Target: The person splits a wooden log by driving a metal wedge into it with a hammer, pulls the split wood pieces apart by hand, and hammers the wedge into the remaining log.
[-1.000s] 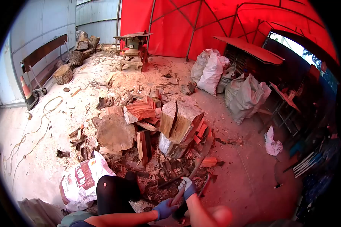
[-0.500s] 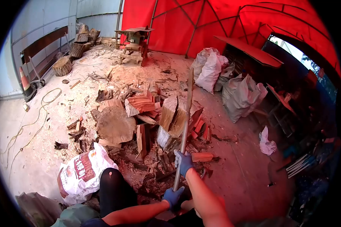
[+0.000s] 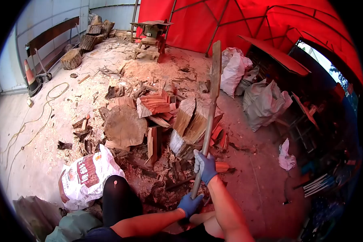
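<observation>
Both of my blue-and-grey gloved hands are closed around a long pole (image 3: 208,128). Its round shaft widens into a flat, brown upper end, raised toward the back of the view; I cannot tell what kind of tool it is. My left hand (image 3: 189,204) grips the bottom end, low in front of my body. Higher up the shaft is my right hand (image 3: 205,166). Just beyond it stands a thick cracked log (image 3: 185,119), its top split by a dark gap. Left of that lie a reddish split piece (image 3: 154,103) and a round log (image 3: 126,126) with its cut face toward me.
A printed white sack (image 3: 90,177) lies by my knee. Bark and chips litter the floor, with a yellow cord (image 3: 48,103) at left. Full sacks (image 3: 266,105) stand at right, near dark shelving. A machine on a stand (image 3: 150,38) and a traffic cone (image 3: 30,76) are farther back.
The pole's upper end has risen and come closer, now showing its flat, wide face. Both hands have shifted slightly right, still gripping it. The view has tilted slightly; the logs look unmoved.
</observation>
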